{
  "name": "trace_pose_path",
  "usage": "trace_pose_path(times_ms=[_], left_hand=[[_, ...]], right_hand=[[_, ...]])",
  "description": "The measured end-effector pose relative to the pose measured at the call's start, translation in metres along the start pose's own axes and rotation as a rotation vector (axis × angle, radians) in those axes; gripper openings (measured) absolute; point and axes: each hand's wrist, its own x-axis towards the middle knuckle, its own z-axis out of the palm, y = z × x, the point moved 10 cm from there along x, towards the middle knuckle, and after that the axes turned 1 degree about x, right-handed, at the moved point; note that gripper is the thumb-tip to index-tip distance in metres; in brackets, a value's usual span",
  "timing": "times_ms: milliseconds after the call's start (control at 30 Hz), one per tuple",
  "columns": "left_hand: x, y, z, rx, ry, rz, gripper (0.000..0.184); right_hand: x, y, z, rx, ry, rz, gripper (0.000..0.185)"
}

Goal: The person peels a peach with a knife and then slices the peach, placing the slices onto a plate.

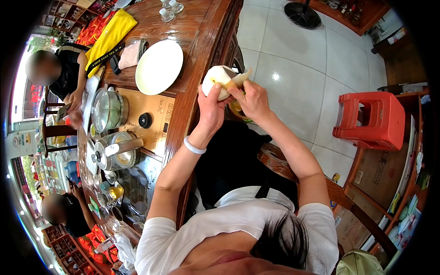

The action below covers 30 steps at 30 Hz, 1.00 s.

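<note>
My left hand [212, 107] is closed around a large, pale, round fruit [214, 75], mostly peeled, and holds it up beside the table edge. My right hand [253, 100] grips a knife; its grey blade [229, 72] lies against the fruit's right side, and the handle is hidden in my fingers. A curling strip of peel [243, 78] hangs off the blade near my right fingertips. Below the hands, a yellowish container [237, 112] shows only in part. The fruit's exact kind is hard to tell.
On the wooden table [197, 27] at left are a white plate [159, 67], a glass pot [110, 110], a glass kettle [121, 156] and a yellow bag [112, 36]. Two people sit across it. A red stool [371, 120] stands on the tiled floor at right.
</note>
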Motion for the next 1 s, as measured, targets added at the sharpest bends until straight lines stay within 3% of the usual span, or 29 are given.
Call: trace_pose_path(times_ms=[67, 167, 267, 367, 433, 667, 1000], left_hand=[[0.0, -0.002, -0.003, 0.001, 0.002, -0.008, 0.042], [0.001, 0.003, 0.005, -0.058, -0.047, 0.001, 0.035], [0.0, 0.01, 0.002, -0.014, 0.007, 0.032, 0.042], [0.005, 0.014, 0.006, -0.089, -0.108, 0.029, 0.051], [0.007, 0.003, 0.015, -0.151, -0.228, -0.136, 0.056], [0.004, 0.013, 0.014, 0.025, -0.153, -0.053, 0.056], [0.001, 0.013, 0.01, 0.198, -0.036, -0.011, 0.054]], right_hand=[[0.0, 0.008, 0.003, 0.032, -0.035, 0.069, 0.037], [-0.004, 0.008, 0.008, 0.068, -0.01, 0.007, 0.037], [0.0, 0.006, 0.002, 0.072, 0.031, 0.021, 0.039], [0.0, 0.016, 0.008, 0.151, -0.016, 0.095, 0.04], [0.002, 0.017, 0.006, 0.142, -0.017, 0.124, 0.04], [0.006, 0.021, 0.004, 0.086, -0.126, 0.18, 0.045], [0.003, 0.019, 0.003, 0.086, -0.068, 0.116, 0.043]])
